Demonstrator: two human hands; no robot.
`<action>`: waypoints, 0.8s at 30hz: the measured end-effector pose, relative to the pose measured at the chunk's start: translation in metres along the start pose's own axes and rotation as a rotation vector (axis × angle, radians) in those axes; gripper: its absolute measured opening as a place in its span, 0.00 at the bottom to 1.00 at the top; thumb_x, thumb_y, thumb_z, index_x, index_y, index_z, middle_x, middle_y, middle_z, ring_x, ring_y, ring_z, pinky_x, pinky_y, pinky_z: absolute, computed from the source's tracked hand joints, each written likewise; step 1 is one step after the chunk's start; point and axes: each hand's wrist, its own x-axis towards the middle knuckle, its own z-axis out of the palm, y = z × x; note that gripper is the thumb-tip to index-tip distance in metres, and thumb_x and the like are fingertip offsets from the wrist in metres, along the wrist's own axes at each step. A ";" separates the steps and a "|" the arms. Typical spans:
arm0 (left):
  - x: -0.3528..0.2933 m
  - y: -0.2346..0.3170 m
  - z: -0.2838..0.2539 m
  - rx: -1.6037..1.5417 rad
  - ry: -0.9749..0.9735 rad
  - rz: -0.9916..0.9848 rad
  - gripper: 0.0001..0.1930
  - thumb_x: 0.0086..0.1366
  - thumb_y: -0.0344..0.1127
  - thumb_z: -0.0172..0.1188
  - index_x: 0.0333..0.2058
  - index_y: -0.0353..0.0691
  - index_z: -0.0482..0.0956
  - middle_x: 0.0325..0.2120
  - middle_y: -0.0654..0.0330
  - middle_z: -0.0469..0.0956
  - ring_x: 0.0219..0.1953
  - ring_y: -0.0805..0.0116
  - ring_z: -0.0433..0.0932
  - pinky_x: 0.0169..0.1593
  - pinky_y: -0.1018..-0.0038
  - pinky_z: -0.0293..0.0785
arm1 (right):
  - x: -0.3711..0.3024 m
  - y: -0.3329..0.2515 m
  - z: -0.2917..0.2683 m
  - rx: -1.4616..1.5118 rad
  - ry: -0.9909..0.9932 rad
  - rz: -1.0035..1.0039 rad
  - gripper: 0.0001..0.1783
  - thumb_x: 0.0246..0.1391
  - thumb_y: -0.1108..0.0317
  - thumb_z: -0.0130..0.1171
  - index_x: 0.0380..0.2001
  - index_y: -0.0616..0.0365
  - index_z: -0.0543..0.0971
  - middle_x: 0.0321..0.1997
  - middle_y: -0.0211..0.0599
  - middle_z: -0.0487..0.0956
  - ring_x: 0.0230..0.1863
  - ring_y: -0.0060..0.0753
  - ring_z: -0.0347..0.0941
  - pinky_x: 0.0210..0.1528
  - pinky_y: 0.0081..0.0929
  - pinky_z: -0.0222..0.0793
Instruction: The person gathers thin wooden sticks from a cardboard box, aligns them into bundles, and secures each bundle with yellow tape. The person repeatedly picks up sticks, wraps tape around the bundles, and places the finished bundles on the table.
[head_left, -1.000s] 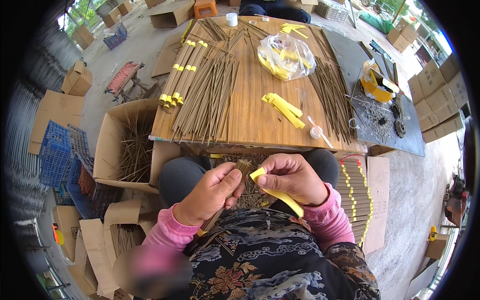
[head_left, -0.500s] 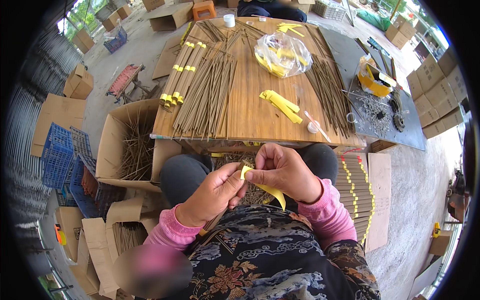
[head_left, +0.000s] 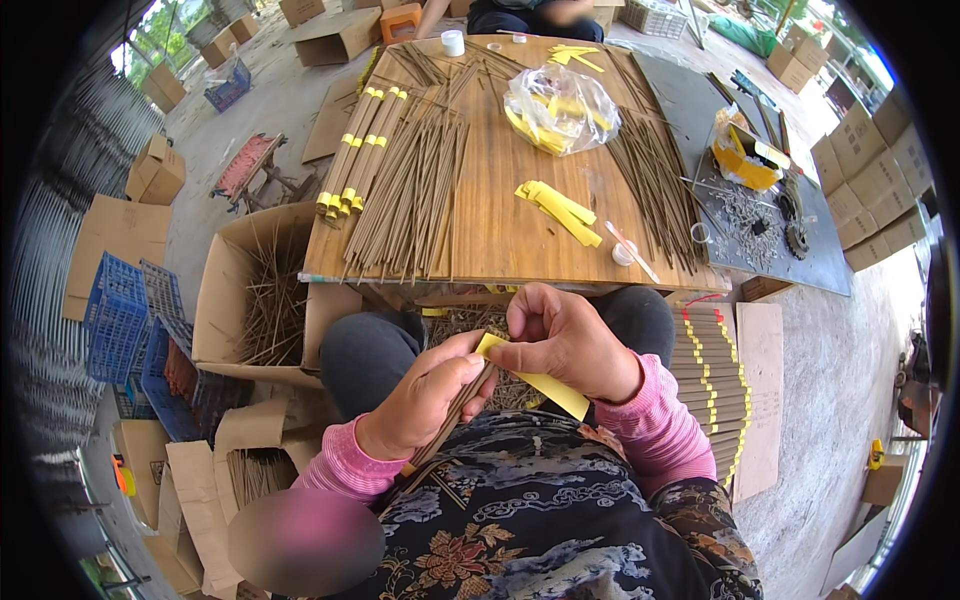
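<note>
Rod-shaped bundle of thin brown sticks [head_left: 449, 420] gripped by left hand [head_left: 425, 395]; flat yellow paper-like strip [head_left: 556, 393] pinched by right hand [head_left: 580, 350]; apparent step: banding; snug wrap needed next.

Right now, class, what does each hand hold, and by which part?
The left hand grips a bundle of brown sticks near its upper end; the right hand pinches a yellow strip near the end beside the bundle.

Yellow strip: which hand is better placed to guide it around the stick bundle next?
Probably the right hand: it pinches the yellow strip, while the left hand is occupied gripping the brown stick bundle.
</note>
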 end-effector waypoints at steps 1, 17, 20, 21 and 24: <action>0.000 0.000 0.000 0.012 -0.006 0.015 0.16 0.67 0.41 0.40 0.44 0.34 0.65 0.26 0.62 0.67 0.23 0.80 0.62 0.25 0.85 0.61 | 0.000 0.000 0.000 0.020 -0.002 0.002 0.13 0.44 0.74 0.62 0.24 0.60 0.65 0.20 0.23 0.68 0.21 0.10 0.60 0.20 0.10 0.58; 0.001 0.003 0.008 0.026 0.154 0.008 0.17 0.68 0.44 0.39 0.41 0.36 0.67 0.20 0.62 0.66 0.17 0.80 0.60 0.21 0.85 0.61 | 0.010 0.022 -0.008 0.016 -0.026 -0.288 0.22 0.43 0.70 0.65 0.38 0.60 0.64 0.26 0.31 0.71 0.28 0.16 0.66 0.30 0.14 0.63; 0.001 0.005 0.014 0.096 0.213 0.042 0.19 0.68 0.44 0.38 0.48 0.34 0.64 0.21 0.62 0.66 0.17 0.81 0.61 0.21 0.85 0.61 | 0.018 0.034 -0.008 -0.260 0.164 -0.543 0.24 0.40 0.67 0.68 0.37 0.61 0.66 0.25 0.33 0.70 0.31 0.20 0.67 0.32 0.17 0.64; 0.002 0.003 0.014 0.117 0.237 0.049 0.20 0.68 0.43 0.38 0.51 0.34 0.63 0.21 0.62 0.66 0.18 0.81 0.61 0.21 0.85 0.61 | 0.018 0.034 -0.008 -0.386 0.251 -0.576 0.23 0.39 0.65 0.68 0.35 0.61 0.67 0.25 0.33 0.69 0.32 0.21 0.67 0.33 0.19 0.64; 0.002 -0.002 0.014 0.252 0.310 0.105 0.21 0.68 0.42 0.37 0.53 0.34 0.61 0.21 0.63 0.65 0.18 0.82 0.61 0.21 0.86 0.60 | 0.008 0.024 -0.005 -0.552 0.330 -0.460 0.19 0.39 0.64 0.68 0.30 0.62 0.71 0.24 0.36 0.70 0.32 0.25 0.68 0.33 0.21 0.65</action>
